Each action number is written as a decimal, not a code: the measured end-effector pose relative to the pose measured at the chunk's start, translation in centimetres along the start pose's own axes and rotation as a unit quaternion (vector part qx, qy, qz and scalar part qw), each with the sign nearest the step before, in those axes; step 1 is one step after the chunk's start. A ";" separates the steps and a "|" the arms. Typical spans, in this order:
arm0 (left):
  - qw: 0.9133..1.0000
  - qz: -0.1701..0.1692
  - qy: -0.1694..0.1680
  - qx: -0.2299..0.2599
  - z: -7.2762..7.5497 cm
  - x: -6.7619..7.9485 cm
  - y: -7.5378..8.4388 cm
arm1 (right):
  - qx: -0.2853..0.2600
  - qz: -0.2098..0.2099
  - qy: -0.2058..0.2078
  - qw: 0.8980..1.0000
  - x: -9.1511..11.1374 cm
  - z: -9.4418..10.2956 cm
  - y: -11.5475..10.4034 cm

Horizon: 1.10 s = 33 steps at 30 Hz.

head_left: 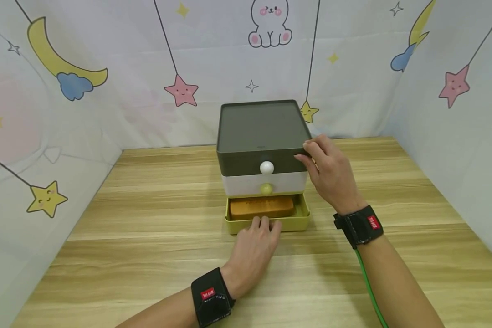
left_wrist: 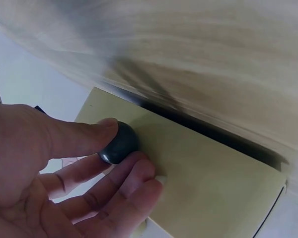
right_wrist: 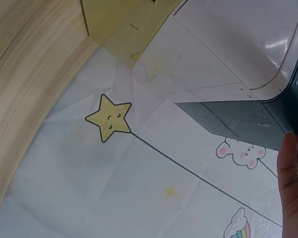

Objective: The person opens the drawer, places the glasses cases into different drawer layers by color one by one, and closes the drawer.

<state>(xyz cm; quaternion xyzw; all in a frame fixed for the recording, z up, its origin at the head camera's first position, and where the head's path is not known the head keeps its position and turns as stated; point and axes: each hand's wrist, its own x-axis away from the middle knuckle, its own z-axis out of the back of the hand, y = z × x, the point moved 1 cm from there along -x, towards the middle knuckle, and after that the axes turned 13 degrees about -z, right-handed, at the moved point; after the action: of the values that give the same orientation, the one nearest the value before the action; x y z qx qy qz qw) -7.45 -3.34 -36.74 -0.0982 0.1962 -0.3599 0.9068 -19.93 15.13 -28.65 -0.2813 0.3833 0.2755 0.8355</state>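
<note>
A small three-tier drawer box [head_left: 264,127] stands on the table, dark grey-green on top, white in the middle and yellow-green below. Its bottom drawer [head_left: 299,224] is pulled partway out, with an orange-brown block-like item [head_left: 262,207] lying inside. My left hand [head_left: 254,250] is at that drawer's front; in the left wrist view its thumb and fingers pinch a dark round knob [left_wrist: 120,144]. At the top tier's front right corner, my right hand [head_left: 332,175] grips the box, thumb on the front face and fingers over the top edge. The right wrist view shows only part of those fingers [right_wrist: 289,168].
A white knob [head_left: 267,167] is on the top tier and a yellow-green knob [head_left: 266,188] on the middle one. Wood-grain tabletop [head_left: 156,218] surrounds the box. Behind and at both sides hangs a white cloth [head_left: 139,100] printed with stars and moons. A green cable [head_left: 366,282] runs along the right forearm.
</note>
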 end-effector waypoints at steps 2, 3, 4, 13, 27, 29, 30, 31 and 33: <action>1.000 0.002 0.000 0.000 -0.1 -0.1 -0.1 | 0.000 -0.001 0.000 1.000 0.0 0.0 0.0; 1.000 0.002 -0.001 0.001 -0.2 -0.2 -0.1 | 0.001 -0.001 -0.001 1.000 0.1 0.0 0.0; 1.000 0.003 -0.002 0.002 -0.3 -0.2 -0.2 | 0.001 -0.002 -0.001 1.000 0.1 0.0 0.0; 1.000 0.013 -0.003 0.004 -0.8 -1.0 -0.8 | 0.003 -0.002 0.000 1.000 0.1 0.1 0.0; 1.000 0.022 0.000 -0.005 -1.6 -2.0 -1.6 | 0.003 -0.001 0.000 1.000 0.0 0.1 0.0; 1.000 0.025 0.004 -0.009 -1.8 -2.2 -1.8 | 0.003 -0.001 0.000 1.000 0.0 0.2 0.0; 1.000 0.027 0.007 -0.011 -1.9 -2.2 -1.9 | 0.003 -0.001 0.000 1.000 0.0 0.2 0.0; 0.999 0.028 0.009 -0.012 -2.0 -2.3 -2.0 | 0.003 -0.001 0.000 1.000 0.0 0.2 0.0; 0.999 0.032 0.013 -0.013 -2.2 -2.5 -2.2 | 0.004 -0.001 -0.001 1.000 0.0 0.2 0.0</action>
<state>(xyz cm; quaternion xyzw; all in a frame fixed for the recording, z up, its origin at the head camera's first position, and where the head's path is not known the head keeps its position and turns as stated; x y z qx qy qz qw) -11.32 -3.28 -37.31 -0.0988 0.2159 -0.3298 0.9137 -19.82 15.21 -28.53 -0.2784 0.3837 0.2737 0.8369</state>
